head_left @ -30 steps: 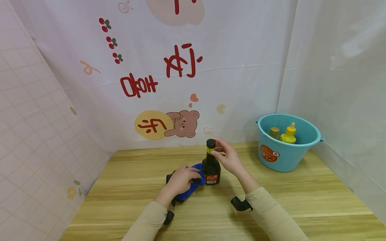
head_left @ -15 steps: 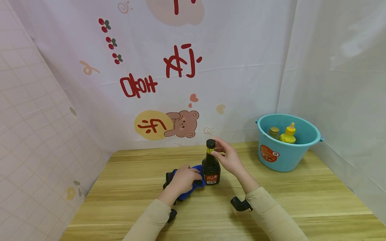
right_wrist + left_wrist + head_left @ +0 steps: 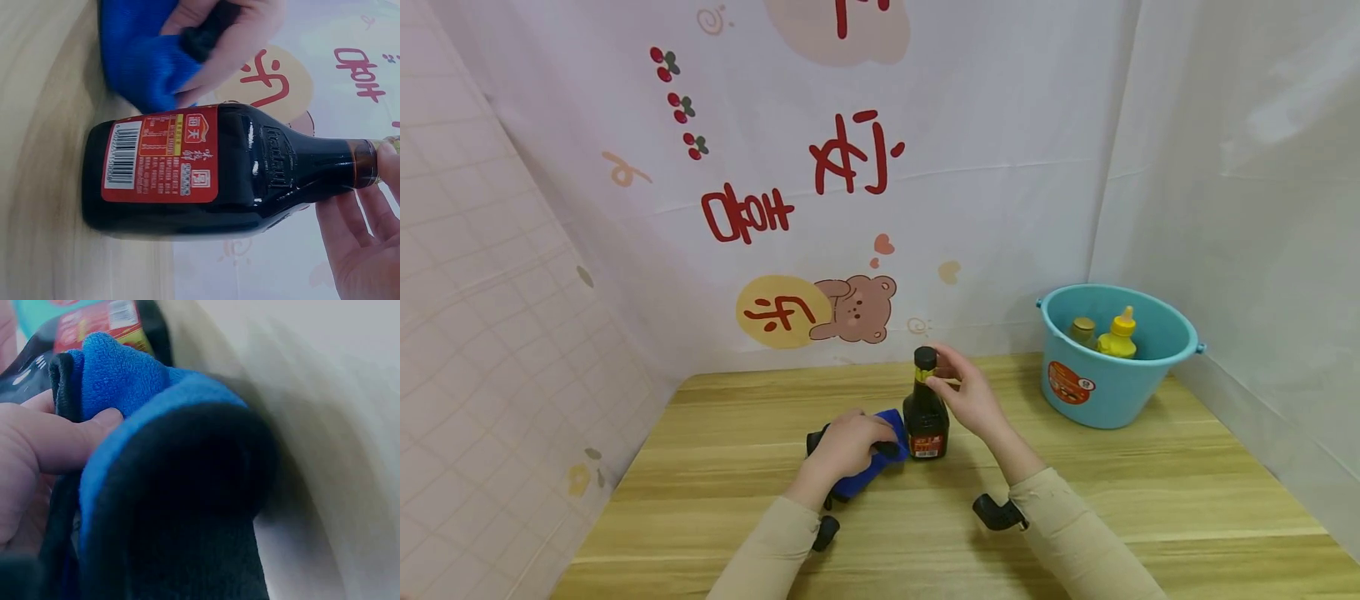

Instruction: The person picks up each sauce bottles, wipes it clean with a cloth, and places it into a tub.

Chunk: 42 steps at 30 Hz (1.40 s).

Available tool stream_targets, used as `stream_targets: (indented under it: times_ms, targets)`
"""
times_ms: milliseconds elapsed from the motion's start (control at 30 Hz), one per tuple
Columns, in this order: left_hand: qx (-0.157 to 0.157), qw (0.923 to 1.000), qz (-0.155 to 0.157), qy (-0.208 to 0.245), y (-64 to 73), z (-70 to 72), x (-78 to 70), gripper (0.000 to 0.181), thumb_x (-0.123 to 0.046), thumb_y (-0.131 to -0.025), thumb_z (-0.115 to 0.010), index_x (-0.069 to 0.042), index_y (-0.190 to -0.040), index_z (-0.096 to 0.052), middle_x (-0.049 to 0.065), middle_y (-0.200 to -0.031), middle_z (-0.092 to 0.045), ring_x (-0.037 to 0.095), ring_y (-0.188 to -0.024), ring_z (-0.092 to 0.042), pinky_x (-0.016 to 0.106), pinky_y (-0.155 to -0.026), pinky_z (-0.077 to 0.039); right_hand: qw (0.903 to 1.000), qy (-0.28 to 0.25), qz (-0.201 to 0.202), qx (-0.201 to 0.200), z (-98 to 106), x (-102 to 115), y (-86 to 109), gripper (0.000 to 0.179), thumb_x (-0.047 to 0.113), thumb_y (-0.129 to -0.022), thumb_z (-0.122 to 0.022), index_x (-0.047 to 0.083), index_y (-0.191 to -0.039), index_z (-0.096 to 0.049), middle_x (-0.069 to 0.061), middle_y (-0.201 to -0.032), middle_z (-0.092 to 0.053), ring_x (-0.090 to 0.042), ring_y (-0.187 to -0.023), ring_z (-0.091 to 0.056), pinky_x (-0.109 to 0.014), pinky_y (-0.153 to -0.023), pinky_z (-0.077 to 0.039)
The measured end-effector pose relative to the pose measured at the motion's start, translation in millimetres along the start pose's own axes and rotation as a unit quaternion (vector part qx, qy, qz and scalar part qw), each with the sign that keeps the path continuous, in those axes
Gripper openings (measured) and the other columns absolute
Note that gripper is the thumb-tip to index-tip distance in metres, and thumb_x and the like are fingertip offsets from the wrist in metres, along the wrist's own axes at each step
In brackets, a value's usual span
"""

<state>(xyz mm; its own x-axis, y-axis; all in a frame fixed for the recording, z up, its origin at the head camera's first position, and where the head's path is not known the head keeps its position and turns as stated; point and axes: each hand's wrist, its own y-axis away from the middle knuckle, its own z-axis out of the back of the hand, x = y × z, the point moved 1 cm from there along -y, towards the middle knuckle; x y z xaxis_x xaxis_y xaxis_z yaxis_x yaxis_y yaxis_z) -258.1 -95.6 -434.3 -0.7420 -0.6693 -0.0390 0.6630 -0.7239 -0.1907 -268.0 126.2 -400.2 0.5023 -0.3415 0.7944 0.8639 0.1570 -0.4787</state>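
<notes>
A dark soy sauce bottle (image 3: 926, 417) with a black cap and a red label stands upright on the table. My right hand (image 3: 967, 392) grips its neck between thumb and fingers; the right wrist view shows the label and barcode (image 3: 123, 154) up close. To the left of the bottle, my left hand (image 3: 852, 446) pinches a blue cloth (image 3: 871, 477) with black edging. The left wrist view shows thumb and fingers on a fold of the cloth (image 3: 125, 372), its black underside curling over. The cloth lies against or right beside the bottle's lower side.
A light blue bucket (image 3: 1105, 392) stands at the table's right rear, holding a yellow squeeze bottle (image 3: 1117, 340) and a jar with a gold lid (image 3: 1082, 331). The wooden table (image 3: 737, 483) meets a printed white curtain (image 3: 1000, 208) at the back.
My left hand has shifted slightly back and forth with the cloth beside the bottle. My right hand and the bottle have stayed in place.
</notes>
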Motion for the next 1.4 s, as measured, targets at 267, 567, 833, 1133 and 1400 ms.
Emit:
stream_targets:
  times_ms: [267,567,833,1133,1400]
  targets:
    - [-0.047,0.9976,0.013,0.05,5.8,14.7,4.9,0.036,0.008,-0.082,-0.073,-0.016,-0.109,-0.077,0.003,-0.12,-0.07,0.024,-0.112,-0.063,0.043,-0.098,-0.048,0.999,0.026,0.025,-0.027,-7,0,3.9,0.06,0.002,-0.089,-0.073,0.008,-0.143,-0.05,-0.016,-0.119,-0.063,-0.034,-0.109,-0.062,-0.053,-0.09,-0.053]
    - [-0.117,0.9907,0.02,0.066,7.4,24.9,0.1,0.037,0.006,-0.084,-0.073,-0.017,-0.113,-0.076,0.004,-0.126,-0.067,0.029,-0.114,-0.061,0.045,-0.096,-0.049,0.9779,0.175,0.048,-0.104,-19,5,11.0,0.077,0.018,-0.078,-0.086,0.002,-0.142,-0.046,-0.019,-0.122,-0.058,-0.035,-0.104,-0.062,-0.046,-0.083,-0.056]
    - [-0.192,0.9775,0.032,0.081,8.3,29.6,-2.6,0.039,0.01,-0.082,-0.072,-0.016,-0.112,-0.076,0.006,-0.122,-0.069,0.032,-0.11,-0.061,0.045,-0.093,-0.051,0.972,0.192,0.022,-0.133,-24,7,12.8,0.072,0.022,-0.075,-0.089,0.002,-0.131,-0.049,-0.013,-0.101,-0.059,-0.029,-0.086,-0.062,-0.04,-0.071,-0.057]
    - [-0.212,0.9712,0.049,0.097,12.0,32.9,-6.0,0.042,0.012,-0.08,-0.072,-0.016,-0.111,-0.077,0.006,-0.124,-0.068,0.033,-0.109,-0.06,0.049,-0.092,-0.05,0.9678,0.202,0.014,-0.149,-28,5,12.3,0.053,0.021,-0.079,-0.086,0.004,-0.118,-0.055,-0.012,-0.095,-0.062,-0.026,-0.082,-0.063,-0.039,-0.069,-0.055]
    - [-0.215,0.9698,0.054,0.103,14.5,32.7,-3.0,0.044,0.014,-0.079,-0.071,-0.016,-0.111,-0.077,0.005,-0.124,-0.068,0.032,-0.109,-0.06,0.048,-0.091,-0.051,0.9742,0.175,0.024,-0.141,-26,6,10.4,0.048,0.016,-0.08,-0.085,0.003,-0.117,-0.058,-0.012,-0.097,-0.064,-0.026,-0.085,-0.065,-0.04,-0.071,-0.057]
